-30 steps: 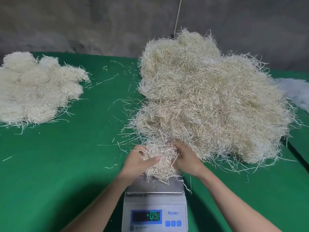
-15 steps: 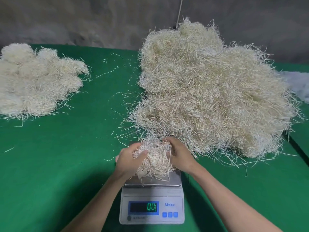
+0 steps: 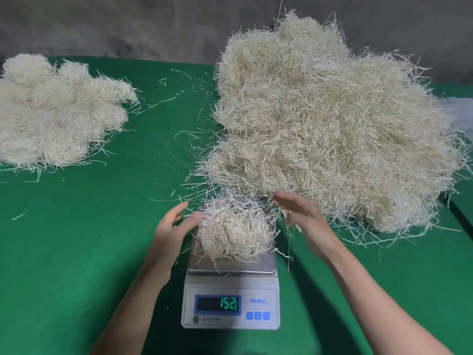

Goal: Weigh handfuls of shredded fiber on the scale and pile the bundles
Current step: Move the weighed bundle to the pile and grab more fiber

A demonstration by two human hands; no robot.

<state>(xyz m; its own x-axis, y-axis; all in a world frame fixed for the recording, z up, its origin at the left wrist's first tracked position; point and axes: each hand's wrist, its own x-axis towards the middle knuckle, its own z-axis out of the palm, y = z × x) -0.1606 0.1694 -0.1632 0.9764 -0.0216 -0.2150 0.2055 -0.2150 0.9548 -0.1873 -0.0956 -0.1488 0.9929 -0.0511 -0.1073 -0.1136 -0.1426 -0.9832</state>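
- One handful of fiber (image 3: 235, 231) is sitting on the pan of my one scale (image 3: 258, 285), which is showing 15.21.
- I am holding my left hand (image 3: 172, 228) and right hand (image 3: 304, 213) open on either side of it, gripping nothing.
- One loose heap (image 3: 332, 129) is lying behind the scale to the right.
- One pile of bundles (image 3: 56, 111) is lying far left.

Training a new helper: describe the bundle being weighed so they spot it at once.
On the green table, find the white scale. The small fiber bundle lies on its steel pan; the big heap and left pile lie directly on the table.
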